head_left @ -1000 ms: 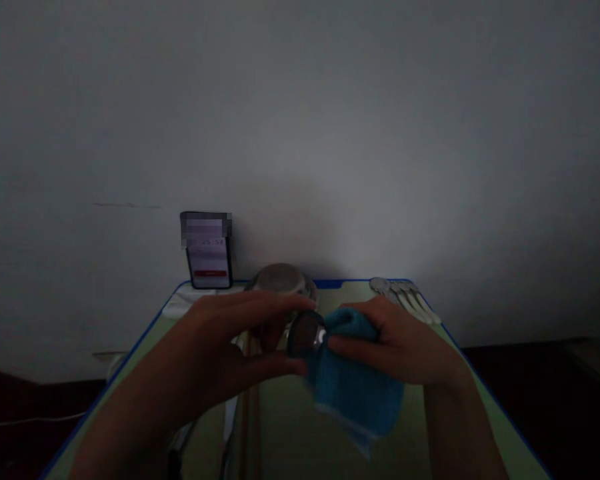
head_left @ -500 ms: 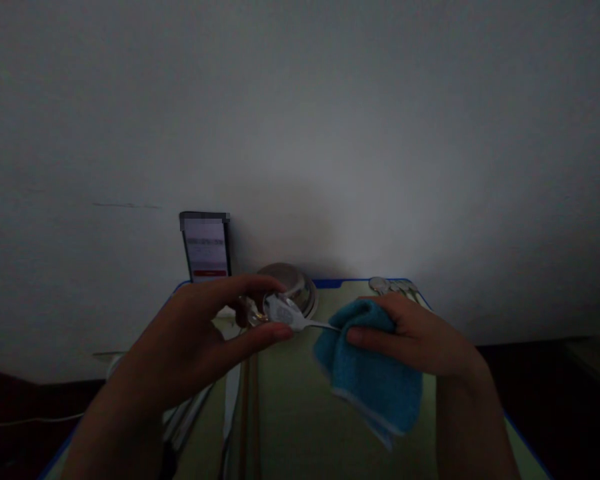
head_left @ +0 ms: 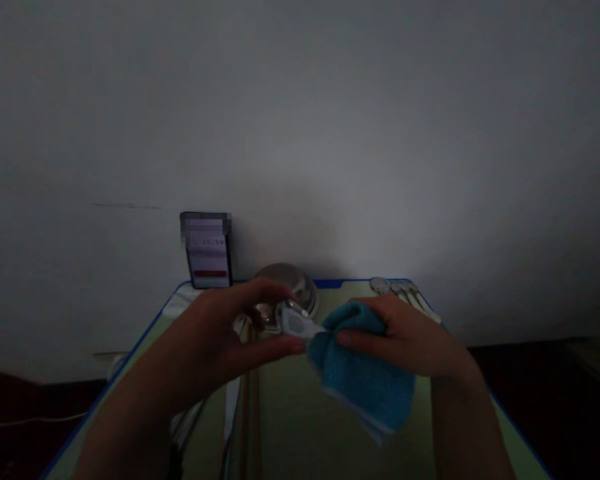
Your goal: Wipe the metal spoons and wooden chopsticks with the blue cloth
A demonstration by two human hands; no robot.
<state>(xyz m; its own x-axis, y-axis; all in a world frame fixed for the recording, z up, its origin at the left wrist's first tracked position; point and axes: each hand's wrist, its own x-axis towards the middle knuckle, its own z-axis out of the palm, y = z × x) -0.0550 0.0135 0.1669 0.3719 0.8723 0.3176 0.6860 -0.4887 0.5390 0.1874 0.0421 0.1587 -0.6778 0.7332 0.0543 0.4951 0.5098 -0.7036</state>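
Note:
A shiny metal spoon (head_left: 296, 321) is held above the table, its bowl toward the left. My left hand (head_left: 230, 333) curls round that bowl, with the thumb at its lower edge and the forefinger at its upper edge. A blue cloth (head_left: 367, 383) with a pale hem is pinched in my right hand (head_left: 403, 333) and wraps the spoon's handle, which is mostly hidden. The cloth's loose part hangs below my right thumb.
Behind my hands sits a metal bowl (head_left: 285, 272) or lid. A phone (head_left: 209, 257) leans on the wall at the back left. Several spoons (head_left: 407, 291) lie at the back right. Wooden chopsticks (head_left: 250, 427) and a knife (head_left: 231, 407) lie on the blue-edged table (head_left: 300, 427).
The cloth and my right hand have shifted left along the spoon's handle, so less of it shows. My left hand and the spoon's bowl have moved slightly right and down.

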